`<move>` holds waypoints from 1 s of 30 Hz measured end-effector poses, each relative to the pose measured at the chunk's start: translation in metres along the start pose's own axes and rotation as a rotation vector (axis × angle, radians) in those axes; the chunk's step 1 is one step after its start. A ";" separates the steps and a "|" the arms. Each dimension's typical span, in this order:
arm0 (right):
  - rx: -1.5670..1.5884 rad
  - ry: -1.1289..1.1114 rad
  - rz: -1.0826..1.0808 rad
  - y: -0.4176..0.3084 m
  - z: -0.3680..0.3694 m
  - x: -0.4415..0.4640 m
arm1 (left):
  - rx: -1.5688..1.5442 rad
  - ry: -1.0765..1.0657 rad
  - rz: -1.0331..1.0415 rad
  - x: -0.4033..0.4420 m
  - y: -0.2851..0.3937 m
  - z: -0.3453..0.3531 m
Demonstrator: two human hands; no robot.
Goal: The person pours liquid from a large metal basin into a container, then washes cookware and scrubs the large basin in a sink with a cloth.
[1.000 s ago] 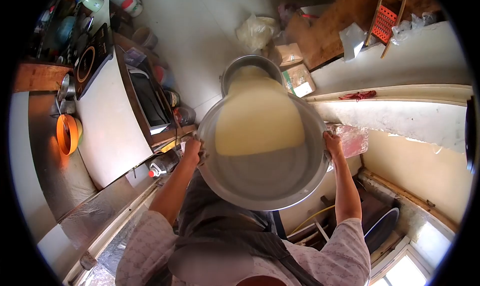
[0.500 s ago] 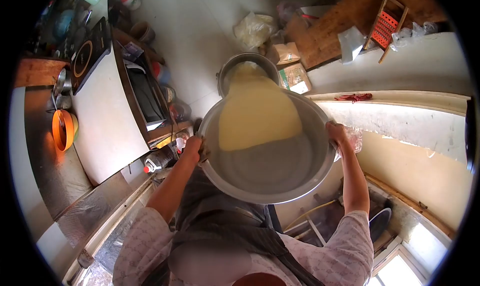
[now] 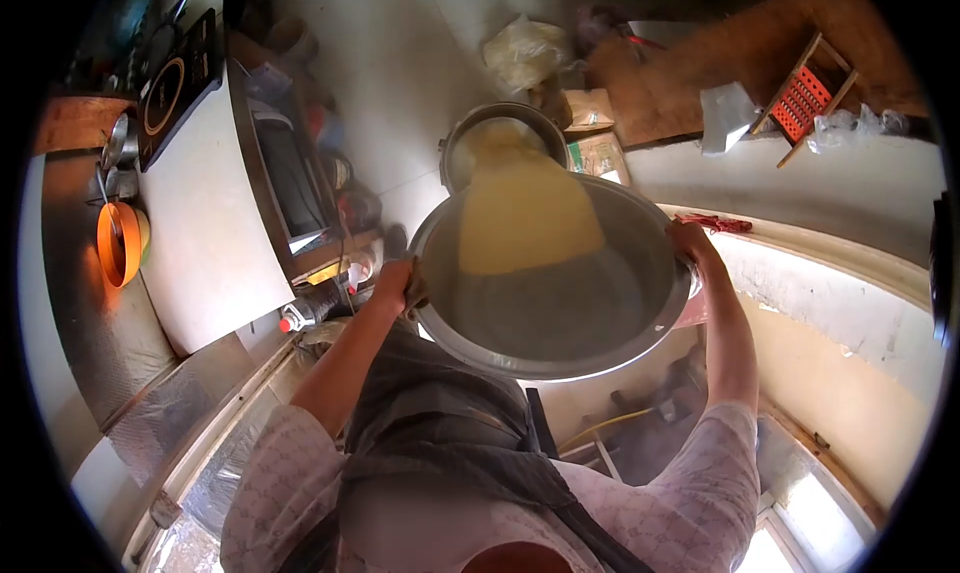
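Note:
A large metal basin (image 3: 540, 343) is tilted away from me, held by its rim on both sides. My left hand (image 3: 397, 288) grips the left edge, with a cloth partly showing under the fingers. On the right edge my right hand (image 3: 686, 243) is closed around the rim, with something pale and see-through beside it. Pale yellow liquid (image 3: 535, 218) gathers at the basin's far side and runs over the lip. It streams into a smaller metal pot (image 3: 453, 138) standing on the floor beyond. The basin's lip hides part of that pot.
At left, a white counter (image 3: 215, 223) carries a black induction cooktop (image 3: 178, 93); an orange bowl (image 3: 120, 245) sits beside it. A red grater (image 3: 802, 103) lies at upper right. A plastic bag (image 3: 525, 53) and a carton (image 3: 600, 155) are near the pot.
The yellow liquid in the basin has shrunk toward the far lip. Both hands have shifted slightly right with the basin, and its near rim appears higher.

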State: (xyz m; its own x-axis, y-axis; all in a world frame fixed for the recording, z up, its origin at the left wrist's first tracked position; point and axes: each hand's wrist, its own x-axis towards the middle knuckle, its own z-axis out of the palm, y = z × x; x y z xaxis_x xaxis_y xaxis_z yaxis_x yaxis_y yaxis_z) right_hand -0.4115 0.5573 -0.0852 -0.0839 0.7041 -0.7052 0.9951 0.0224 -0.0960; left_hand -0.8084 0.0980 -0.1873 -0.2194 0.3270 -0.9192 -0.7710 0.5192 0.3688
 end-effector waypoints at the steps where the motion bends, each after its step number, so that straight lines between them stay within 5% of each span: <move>1: 0.040 -0.025 -0.060 -0.012 -0.011 -0.005 | 0.050 -0.003 -0.038 0.002 0.002 0.001; 4: -0.046 -0.086 0.016 -0.028 -0.034 0.032 | -0.265 0.056 -0.061 0.007 0.005 0.020; 10: -0.310 -0.157 -0.011 -0.074 -0.075 0.091 | -0.404 -0.227 -0.052 0.012 0.004 0.030; 12: -0.399 -0.070 -0.114 -0.095 -0.088 0.107 | -0.303 -0.176 -0.027 0.013 0.001 0.034; 14: -0.719 -0.046 -0.276 -0.125 -0.101 0.120 | -0.524 -0.215 -0.106 0.012 0.006 0.045; 17: -0.960 -0.194 -0.220 -0.206 -0.117 0.110 | -0.699 -0.244 -0.181 0.034 -0.010 0.048; 19: -1.483 -0.322 -0.668 -0.219 -0.133 0.158 | -0.796 -0.263 -0.225 0.026 -0.003 0.056; 22: -1.227 -0.312 -0.530 -0.272 -0.141 0.186 | -0.675 -0.145 -0.274 0.049 -0.025 0.059; 30: -1.393 -0.287 -0.577 -0.426 -0.109 0.192 | -0.860 -0.119 -0.395 0.083 -0.078 0.067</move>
State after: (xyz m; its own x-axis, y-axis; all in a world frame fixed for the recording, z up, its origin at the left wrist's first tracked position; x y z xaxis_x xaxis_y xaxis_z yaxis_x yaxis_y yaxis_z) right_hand -0.8458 0.7600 -0.1029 -0.3074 0.2137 -0.9273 0.0675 0.9769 0.2027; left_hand -0.7258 0.1376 -0.2833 0.1768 0.3554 -0.9178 -0.9622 -0.1339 -0.2372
